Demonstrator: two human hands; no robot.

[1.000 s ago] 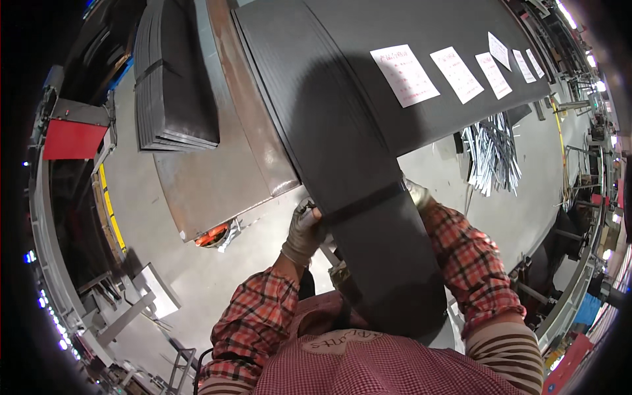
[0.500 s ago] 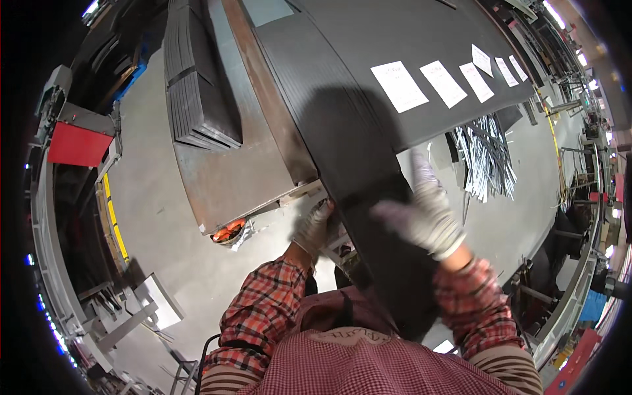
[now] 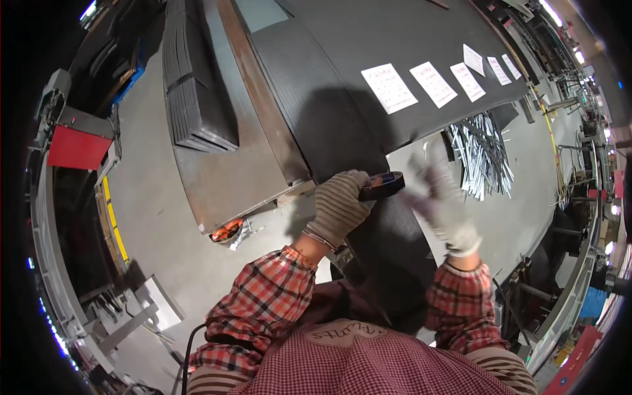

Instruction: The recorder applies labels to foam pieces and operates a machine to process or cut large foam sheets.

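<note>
My left hand (image 3: 340,205), in a striped knit glove, grips a roll of black tape (image 3: 383,187) by its left side. The roll is above a long dark panel or stack of panels (image 3: 395,270) that reaches from the table toward my body. To the right of this dark piece is my gloved right hand (image 3: 447,207). Motion smears its fingers, so whether it holds anything cannot be seen.
A strapped bundle of dark grey strips (image 3: 201,115) lies on a brown board (image 3: 227,178) at left. White printed sheets (image 3: 388,87) lie on the dark tabletop (image 3: 368,39). Beyond its right edge is a heap of thin strips (image 3: 484,161). An orange-filled container (image 3: 227,232) sits below the board.
My left hand has risen from the dark piece's left edge to over it, now with the tape roll showing in it. My right hand has shifted slightly right, still blurred.
</note>
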